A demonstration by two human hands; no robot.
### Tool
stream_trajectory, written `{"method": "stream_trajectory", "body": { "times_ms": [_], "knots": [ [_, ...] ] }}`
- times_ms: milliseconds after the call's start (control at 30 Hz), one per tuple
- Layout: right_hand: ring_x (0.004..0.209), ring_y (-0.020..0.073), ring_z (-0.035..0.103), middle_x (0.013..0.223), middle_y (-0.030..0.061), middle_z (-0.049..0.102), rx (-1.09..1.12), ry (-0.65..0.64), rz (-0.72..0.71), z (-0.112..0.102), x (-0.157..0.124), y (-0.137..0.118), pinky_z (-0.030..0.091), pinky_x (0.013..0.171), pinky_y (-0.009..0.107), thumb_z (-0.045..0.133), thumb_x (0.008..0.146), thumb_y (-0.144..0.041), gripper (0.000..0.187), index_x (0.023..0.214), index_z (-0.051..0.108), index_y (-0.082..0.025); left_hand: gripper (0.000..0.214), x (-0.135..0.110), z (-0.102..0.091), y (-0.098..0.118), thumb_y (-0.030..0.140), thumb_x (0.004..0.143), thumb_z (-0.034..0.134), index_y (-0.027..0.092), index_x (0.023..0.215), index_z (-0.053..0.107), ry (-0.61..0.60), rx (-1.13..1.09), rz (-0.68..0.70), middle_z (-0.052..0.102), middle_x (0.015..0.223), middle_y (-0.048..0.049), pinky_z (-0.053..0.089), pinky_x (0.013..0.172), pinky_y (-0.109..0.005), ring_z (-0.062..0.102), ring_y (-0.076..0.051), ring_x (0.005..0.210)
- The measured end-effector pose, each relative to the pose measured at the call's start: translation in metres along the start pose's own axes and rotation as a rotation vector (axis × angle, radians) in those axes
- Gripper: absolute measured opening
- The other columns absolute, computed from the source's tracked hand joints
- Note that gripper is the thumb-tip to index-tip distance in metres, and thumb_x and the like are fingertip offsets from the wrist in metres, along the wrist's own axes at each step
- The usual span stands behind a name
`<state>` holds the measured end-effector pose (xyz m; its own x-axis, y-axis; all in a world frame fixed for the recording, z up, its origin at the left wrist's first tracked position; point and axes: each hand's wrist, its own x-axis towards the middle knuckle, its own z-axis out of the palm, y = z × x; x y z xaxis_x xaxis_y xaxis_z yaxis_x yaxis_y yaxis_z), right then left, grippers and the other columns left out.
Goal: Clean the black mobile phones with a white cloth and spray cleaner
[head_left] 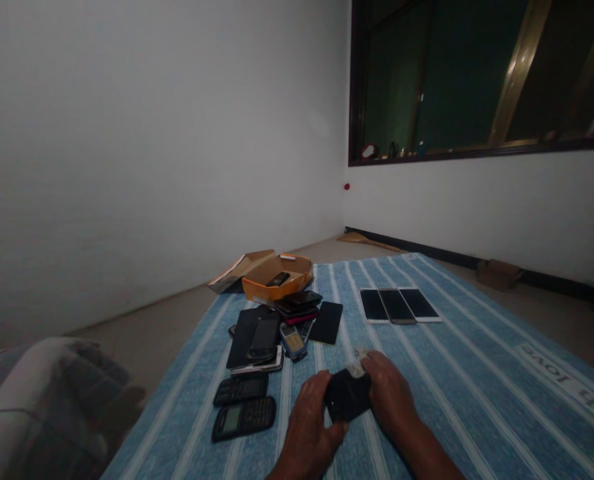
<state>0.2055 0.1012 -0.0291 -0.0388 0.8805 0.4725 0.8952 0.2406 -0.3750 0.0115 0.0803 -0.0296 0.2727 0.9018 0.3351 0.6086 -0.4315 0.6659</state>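
Both my hands hold one dark phone (pixel 347 397) low over a blue striped mat (pixel 477 373). My left hand (pixel 309 421) grips its left side with fingers curled round it. My right hand (pixel 389 393) closes over its right side and also pinches something small and pale (pixel 357 358) at the top, which I cannot make out. Two black keypad phones (pixel 243 405) lie on the mat just left of my left hand.
A pile of dark phones (pixel 279 327) lies further up the mat beside an open orange box (pixel 277 275) with a phone in it. Three smartphones (pixel 398 305) lie in a row at the right. White walls and a dark window (pixel 481 73) stand beyond.
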Motion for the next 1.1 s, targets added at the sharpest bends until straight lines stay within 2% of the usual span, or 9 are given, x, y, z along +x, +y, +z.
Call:
{"method": "stream_trajectory", "body": {
  "times_ms": [133,233,400,467,667,767,867,1000,1100],
  "knots": [
    [0.117,0.0231,0.06,0.119,0.0115,0.068,0.007,-0.006,-0.017,0.0,-0.01,0.002,0.048,0.099,0.037,0.04,0.079,0.003,0.048,0.111,0.07,-0.017,0.067,0.0,-0.003,0.003,0.016,0.065,0.06,0.015,0.131,0.054,-0.009,-0.017,-0.002,0.059,0.132,-0.0169,0.042,0.108,-0.055,0.052,-0.034,0.127],
    [0.116,0.0232,0.061,0.12,0.0124,0.067,-0.011,0.046,-0.013,0.007,-0.023,0.006,0.049,0.098,0.039,0.037,0.083,0.001,0.047,0.114,0.068,-0.016,0.067,0.0,-0.003,0.004,0.017,0.064,0.061,0.016,0.131,0.054,-0.012,-0.025,0.003,0.06,0.131,-0.0164,0.043,0.107,-0.054,0.053,-0.034,0.126],
    [0.119,0.0246,0.06,0.12,0.0123,0.068,-0.071,0.156,-0.044,0.02,-0.044,0.012,0.049,0.1,0.044,0.033,0.071,0.007,0.058,0.109,0.071,-0.016,0.069,0.0,0.001,0.001,0.013,0.061,0.062,0.018,0.129,0.056,0.021,-0.005,-0.002,0.062,0.13,-0.0141,0.044,0.106,-0.053,0.054,-0.034,0.125],
    [0.116,0.0241,0.061,0.118,0.012,0.069,-0.064,0.173,-0.064,0.021,-0.047,0.009,0.051,0.099,0.043,0.034,0.071,0.007,0.057,0.107,0.071,-0.017,0.068,0.0,0.004,-0.001,0.013,0.061,0.062,0.017,0.128,0.057,0.044,0.01,0.013,0.063,0.128,-0.0144,0.045,0.106,-0.052,0.055,-0.034,0.123],
    [0.105,0.0234,0.067,0.111,0.0113,0.072,0.012,0.274,-0.339,0.033,-0.045,-0.019,0.057,0.087,0.037,0.04,0.076,0.001,0.043,0.101,0.071,-0.018,0.056,0.002,0.011,-0.011,0.023,0.069,0.064,0.016,0.125,0.058,0.108,0.008,0.087,0.065,0.122,-0.0152,0.051,0.099,-0.05,0.061,-0.032,0.115],
    [0.105,0.0231,0.067,0.11,0.0105,0.072,0.052,0.304,-0.409,0.041,-0.046,-0.027,0.057,0.087,0.036,0.042,0.077,0.0,0.041,0.102,0.069,-0.019,0.051,0.002,0.014,-0.015,0.027,0.074,0.063,0.017,0.124,0.058,0.122,-0.002,0.122,0.066,0.119,-0.015,0.053,0.097,-0.05,0.062,-0.031,0.112],
    [0.107,0.0236,0.066,0.112,0.0107,0.071,0.066,0.322,-0.357,0.041,-0.048,-0.015,0.057,0.088,0.038,0.041,0.077,0.0,0.043,0.103,0.07,-0.02,0.052,0.001,0.015,-0.017,0.026,0.073,0.064,0.017,0.124,0.058,0.14,0.004,0.134,0.065,0.122,-0.0155,0.051,0.099,-0.052,0.06,-0.032,0.115],
    [0.11,0.0241,0.065,0.115,0.0108,0.07,0.017,0.305,-0.18,0.031,-0.046,0.021,0.056,0.09,0.04,0.036,0.076,0.0,0.05,0.107,0.07,-0.019,0.06,-0.001,0.011,-0.012,0.017,0.065,0.064,0.016,0.125,0.056,0.093,-0.001,0.139,0.064,0.123,-0.0153,0.048,0.101,-0.053,0.058,-0.033,0.118],
    [0.11,0.0244,0.065,0.116,0.0126,0.069,-0.02,0.278,-0.104,0.023,-0.044,0.041,0.056,0.091,0.041,0.033,0.078,0.0,0.052,0.11,0.07,-0.016,0.064,0.0,0.008,-0.007,0.014,0.063,0.063,0.014,0.126,0.055,0.06,0.0,0.108,0.063,0.124,-0.0166,0.047,0.102,-0.053,0.057,-0.033,0.119]
  ]
}}
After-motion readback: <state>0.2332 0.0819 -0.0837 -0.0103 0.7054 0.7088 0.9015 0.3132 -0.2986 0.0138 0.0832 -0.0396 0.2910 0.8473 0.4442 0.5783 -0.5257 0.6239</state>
